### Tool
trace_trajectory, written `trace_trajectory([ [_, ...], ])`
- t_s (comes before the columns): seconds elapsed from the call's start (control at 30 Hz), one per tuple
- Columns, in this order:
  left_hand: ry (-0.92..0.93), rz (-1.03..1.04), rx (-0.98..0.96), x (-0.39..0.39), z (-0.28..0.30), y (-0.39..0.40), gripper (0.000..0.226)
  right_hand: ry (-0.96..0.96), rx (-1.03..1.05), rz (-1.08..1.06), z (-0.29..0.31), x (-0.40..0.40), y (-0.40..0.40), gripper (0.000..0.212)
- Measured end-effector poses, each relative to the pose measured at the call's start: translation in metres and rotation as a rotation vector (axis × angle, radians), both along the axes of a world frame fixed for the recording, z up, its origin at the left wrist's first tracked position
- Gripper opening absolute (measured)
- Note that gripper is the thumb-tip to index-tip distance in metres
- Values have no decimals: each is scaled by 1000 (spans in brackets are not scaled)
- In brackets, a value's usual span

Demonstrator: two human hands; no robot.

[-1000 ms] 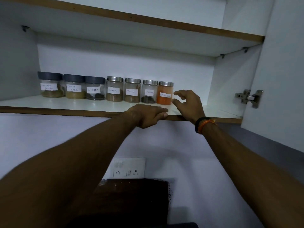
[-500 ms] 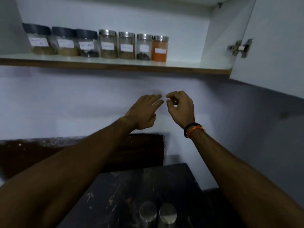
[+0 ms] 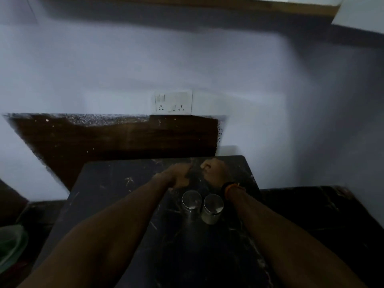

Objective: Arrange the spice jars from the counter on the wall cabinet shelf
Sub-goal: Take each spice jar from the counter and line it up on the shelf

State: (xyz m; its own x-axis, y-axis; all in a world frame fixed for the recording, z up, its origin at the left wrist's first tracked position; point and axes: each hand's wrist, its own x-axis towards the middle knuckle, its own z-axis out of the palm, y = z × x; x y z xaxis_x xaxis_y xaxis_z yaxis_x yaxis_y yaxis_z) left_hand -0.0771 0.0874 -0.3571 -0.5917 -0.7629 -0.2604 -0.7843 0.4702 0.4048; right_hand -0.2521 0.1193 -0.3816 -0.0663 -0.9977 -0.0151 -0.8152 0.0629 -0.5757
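Observation:
Two spice jars with silver lids stand side by side on the dark marble counter (image 3: 116, 204): the left jar (image 3: 191, 199) and the right jar (image 3: 213, 204). My left hand (image 3: 179, 176) and my right hand (image 3: 214, 172) hover just beyond the jars, above the counter, close together. Both hands are blurred and hold nothing; the fingers look loosely curled. Only the brown front edge of the cabinet shelf (image 3: 187, 3) shows at the top, and the jars on it are out of view.
A white switch and socket plate (image 3: 173, 102) sits on the wall above a dark brown backsplash (image 3: 104, 138). The corner of the open cabinet door (image 3: 359, 11) is at the top right. A green object (image 3: 10, 244) lies at the lower left.
Both hands have dropped from the shelf edge down to the counter, behind the two jars. The view has tilted down, so the row of jars on the shelf has left the frame.

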Motion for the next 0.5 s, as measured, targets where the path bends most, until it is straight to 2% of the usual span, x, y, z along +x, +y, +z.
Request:
trace_trajectory([
  [0.07, 17, 59, 71, 5, -23, 11, 43, 42, 115, 68, -26, 1, 7, 25],
  [0.17, 54, 150, 156, 9, -50, 26, 40, 113, 233, 145, -54, 7, 16, 48],
  [0.33, 91, 238, 255, 13, -78, 44, 37, 296, 341, 223, -79, 24, 20, 81],
  [0.4, 113, 267, 275, 16, -81, 45, 43, 327, 377, 237, -84, 30, 20, 92],
  [0.5, 131, 297, 280, 20, -83, 45, 47, 401, 391, 235, -92, 41, 19, 99],
])
